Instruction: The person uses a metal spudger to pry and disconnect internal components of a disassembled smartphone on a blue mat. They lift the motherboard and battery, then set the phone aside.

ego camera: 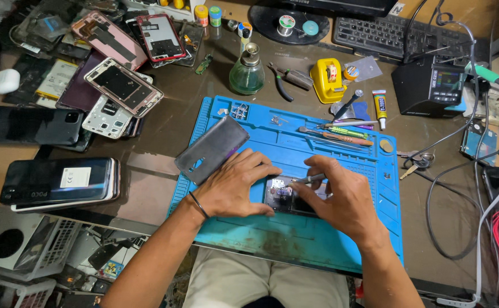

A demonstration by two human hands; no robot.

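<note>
Phone (286,197) lies flat on blue mat (341,239), left hand (232,185) spread wide pinning it, right hand (341,199) pinching what looks like tweezers (309,179) over its open board.

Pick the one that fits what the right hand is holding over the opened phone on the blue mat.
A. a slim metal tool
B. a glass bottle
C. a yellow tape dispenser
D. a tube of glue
A: the right hand pinches a slim metal tool, its tip over the opened phone that the left hand steadies on the blue mat.
</note>
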